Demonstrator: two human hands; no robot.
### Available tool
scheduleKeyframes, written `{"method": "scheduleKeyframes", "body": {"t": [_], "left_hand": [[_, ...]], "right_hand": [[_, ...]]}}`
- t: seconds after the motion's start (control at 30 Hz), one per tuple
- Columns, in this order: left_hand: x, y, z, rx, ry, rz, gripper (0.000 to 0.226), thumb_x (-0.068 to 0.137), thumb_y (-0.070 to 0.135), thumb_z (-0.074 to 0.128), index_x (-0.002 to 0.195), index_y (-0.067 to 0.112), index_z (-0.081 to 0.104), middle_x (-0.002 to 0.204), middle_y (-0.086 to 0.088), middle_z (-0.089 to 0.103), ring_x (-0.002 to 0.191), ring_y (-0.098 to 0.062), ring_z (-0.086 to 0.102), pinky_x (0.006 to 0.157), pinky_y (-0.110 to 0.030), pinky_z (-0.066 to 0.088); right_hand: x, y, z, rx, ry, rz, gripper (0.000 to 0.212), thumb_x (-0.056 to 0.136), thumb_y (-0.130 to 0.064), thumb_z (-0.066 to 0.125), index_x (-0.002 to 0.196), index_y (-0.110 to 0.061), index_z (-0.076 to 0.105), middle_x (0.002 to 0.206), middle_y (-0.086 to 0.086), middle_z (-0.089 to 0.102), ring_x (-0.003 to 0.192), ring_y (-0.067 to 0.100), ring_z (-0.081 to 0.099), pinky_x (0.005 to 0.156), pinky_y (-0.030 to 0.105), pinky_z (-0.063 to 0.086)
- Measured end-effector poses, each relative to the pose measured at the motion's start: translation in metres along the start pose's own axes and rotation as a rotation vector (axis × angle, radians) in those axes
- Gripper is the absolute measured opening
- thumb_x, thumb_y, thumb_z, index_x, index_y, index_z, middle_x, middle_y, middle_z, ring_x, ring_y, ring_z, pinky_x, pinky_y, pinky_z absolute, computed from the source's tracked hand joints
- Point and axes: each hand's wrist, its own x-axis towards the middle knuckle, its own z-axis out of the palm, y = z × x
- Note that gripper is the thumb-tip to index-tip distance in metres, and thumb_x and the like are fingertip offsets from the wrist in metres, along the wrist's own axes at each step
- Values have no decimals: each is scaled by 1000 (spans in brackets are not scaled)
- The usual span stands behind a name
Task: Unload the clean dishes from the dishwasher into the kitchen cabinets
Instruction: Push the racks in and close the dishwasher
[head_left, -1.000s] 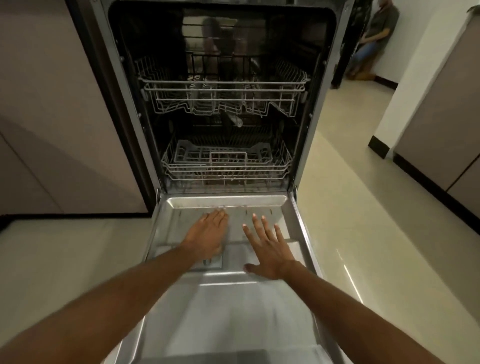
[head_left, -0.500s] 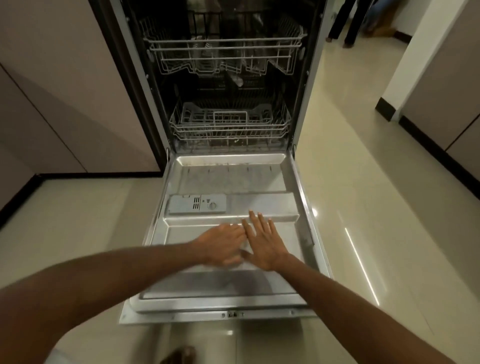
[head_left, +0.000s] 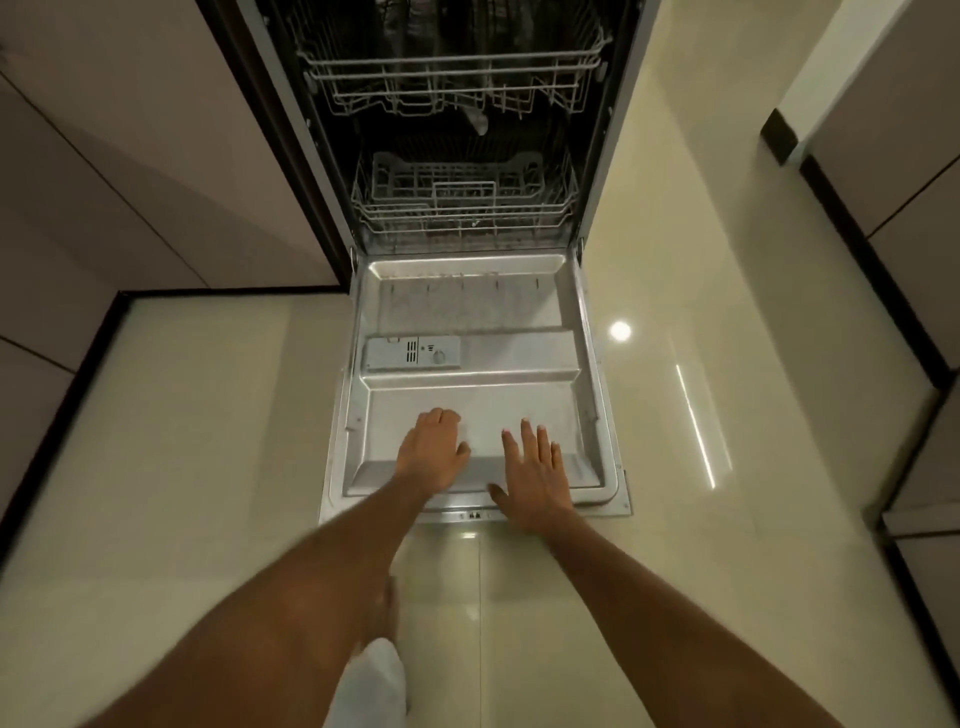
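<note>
The dishwasher stands open with its steel door (head_left: 467, 312) folded flat toward me. My left hand (head_left: 431, 452) rests palm down near the door's front edge, fingers loosely curled. Beside it my right hand (head_left: 535, 478) lies flat with fingers spread, its heel over the door's front lip. Neither hand holds anything. The lower wire rack (head_left: 462, 202) sits pushed in and shows no dishes. In the upper wire rack (head_left: 452, 78) some dark items stand at the back, too dim to identify.
Grey cabinet fronts (head_left: 130, 156) flank the dishwasher on the left, and more cabinets (head_left: 914, 182) line the right side. Glossy cream floor tiles (head_left: 701, 312) surround the door. My leg with a white sock (head_left: 371, 686) is below the door's front edge.
Both hands have slid back from the middle of the door to its front edge, and my view has pulled back and tilted down. The door stays flat.
</note>
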Motion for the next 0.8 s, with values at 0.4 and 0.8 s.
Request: {"method": "scheduleKeyframes", "body": {"t": [0.4,0.8], "left_hand": [[-84,-26,117,-1484,-104,-1049,106,86,91,24,158,15,37,165,-10,36,151,-34,34,125,-49,25],[-72,-74,166,-1975,133,-848,39,93,61,64,92,22,69,70,6,73,57,-9,67,65,-24,53]], "right_hand": [[-29,-16,69,-25,51,-31,94,99,-46,60,166,-12,2,173,12,-10,160,33,-7,130,49,2],[-15,-32,129,-140,26,-47,127,76,-66,79,165,-13,5,174,8,5,160,31,4,129,56,10]]}}
